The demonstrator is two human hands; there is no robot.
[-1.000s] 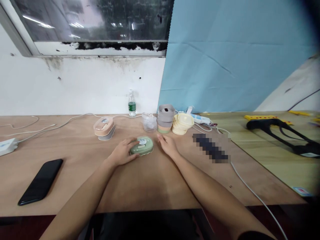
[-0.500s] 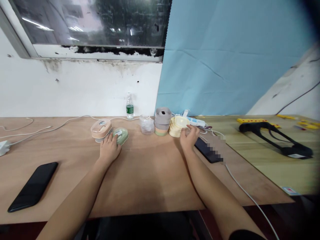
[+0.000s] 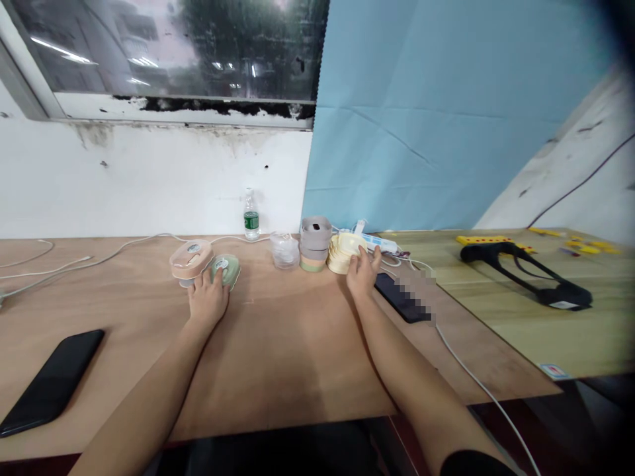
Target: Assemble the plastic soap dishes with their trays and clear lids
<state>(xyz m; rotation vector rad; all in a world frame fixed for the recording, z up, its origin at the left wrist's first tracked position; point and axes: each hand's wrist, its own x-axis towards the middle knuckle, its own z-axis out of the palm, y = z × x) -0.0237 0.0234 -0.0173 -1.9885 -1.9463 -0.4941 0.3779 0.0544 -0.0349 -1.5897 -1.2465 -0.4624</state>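
My left hand (image 3: 207,301) rests at the near side of a small green container (image 3: 229,270) with a round white label, its fingers stretched out and touching it. A peach-pink container (image 3: 191,259) sits on a greyish piece just left of it. My right hand (image 3: 363,272) is at the right side of a stack of pale yellow, shallow pieces (image 3: 342,254), thumb and fingers apart. Its fingertips touch or nearly touch the stack; I cannot tell which. Beside that stack stands a pile of grey container parts (image 3: 316,239), with peach and green ones beneath. Clear plastic pieces (image 3: 284,251) are piled to its left.
A water bottle (image 3: 251,215) stands by the wall. One black phone (image 3: 52,380) lies at left, another dark phone (image 3: 401,297) right of my right hand. White cables (image 3: 481,390) and a power strip (image 3: 380,243) are on the table. A black frame (image 3: 528,277) lies far right.
The whole view has shifted slightly. My right hand's fingers have spread a little at the yellow stack. My left hand stays at the green container.
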